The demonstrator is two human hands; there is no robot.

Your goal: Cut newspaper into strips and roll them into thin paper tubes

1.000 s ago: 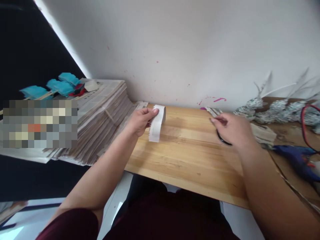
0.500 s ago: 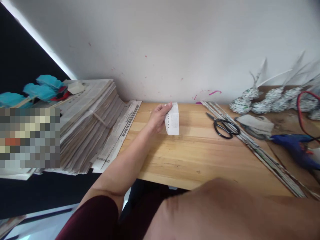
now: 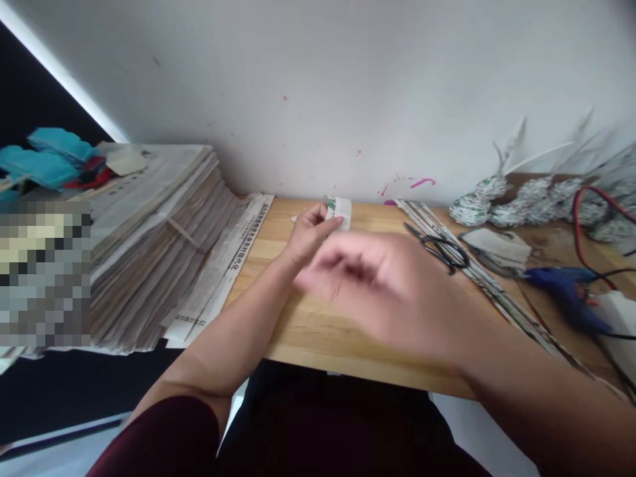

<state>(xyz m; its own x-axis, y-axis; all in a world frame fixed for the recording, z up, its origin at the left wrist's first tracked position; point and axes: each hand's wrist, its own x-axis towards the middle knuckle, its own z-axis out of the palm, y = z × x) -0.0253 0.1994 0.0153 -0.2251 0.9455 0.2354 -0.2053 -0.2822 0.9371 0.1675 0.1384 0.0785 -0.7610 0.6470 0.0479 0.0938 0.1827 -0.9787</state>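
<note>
Newspaper stack (image 3: 173,218) is leaning beyond the desk's (image 3: 318,344) left edge; flat newsprint pieces (image 3: 238,248) are lying along that edge, looking ready-cut. Left hand (image 3: 308,232) is holding a paper strip (image 3: 340,209) near the back edge, left of middle, thumb and fingers clamped on it. Strip is looking mid-handling: not visibly joined to anything. Right hand (image 3: 387,285) is hovering over the middle, fingers curling, nothing visible in it; can't tell if fingertips are touching or apart. Scissors (image 3: 424,238) are lying unused right of middle, toward the back edge. Thin paper rods (image 3: 489,285) are running from the back edge toward the front right corner, looking already formed. Woven paper pieces (image 3: 474,205) are sitting by the back right corner, loose ends sticking up, so ends look unfinished. Glue gun (image 3: 561,285) is resting near the right end, unheld.

Hard to read: mosaic is masking the far left. Left fingers are partly hiding the strip; its full length isn't showing. Right hand is blurring, its forearm is covering some desk. Rightmost woven pieces are running out of frame.
</note>
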